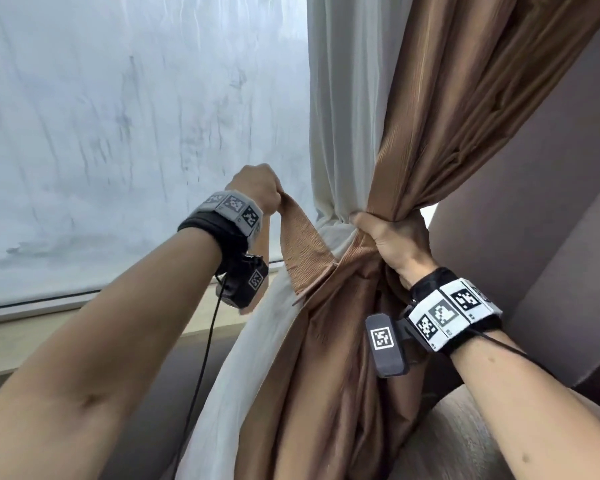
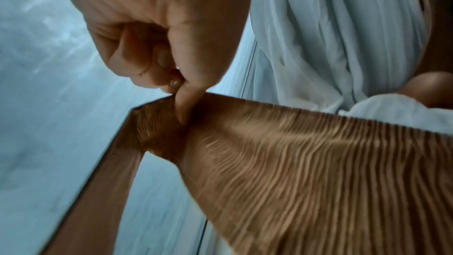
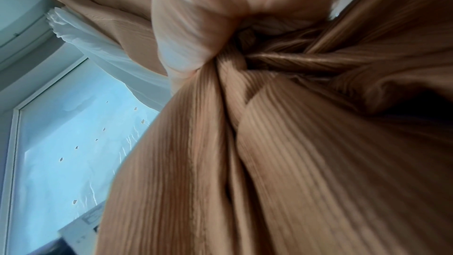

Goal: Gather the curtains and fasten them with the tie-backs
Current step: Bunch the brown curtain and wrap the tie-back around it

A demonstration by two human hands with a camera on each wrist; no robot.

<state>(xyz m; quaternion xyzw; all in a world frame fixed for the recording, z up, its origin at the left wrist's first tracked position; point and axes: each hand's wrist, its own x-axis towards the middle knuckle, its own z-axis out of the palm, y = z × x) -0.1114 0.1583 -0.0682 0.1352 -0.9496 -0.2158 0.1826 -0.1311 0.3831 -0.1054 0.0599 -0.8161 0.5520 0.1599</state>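
Note:
A brown ribbed curtain (image 1: 447,109) and a white sheer curtain (image 1: 343,116) hang bunched together right of the window. My right hand (image 1: 392,237) grips the gathered bundle at its waist, fingers wrapped round the folds (image 3: 282,59). A flat brown tie-back strip (image 1: 300,247) runs from the bundle up and left to my left hand (image 1: 260,192). That hand pinches the strip's end between thumb and curled fingers (image 2: 181,102). The strip (image 2: 306,172) is pulled taut across the left wrist view. Below the waist both curtains hang loose.
A large fogged window pane (image 1: 118,133) fills the left. A pale wooden sill (image 1: 84,327) runs under it. A dark mauve wall panel (image 1: 551,202) stands at the right, close behind my right wrist. A black cable (image 1: 205,358) hangs from my left wrist device.

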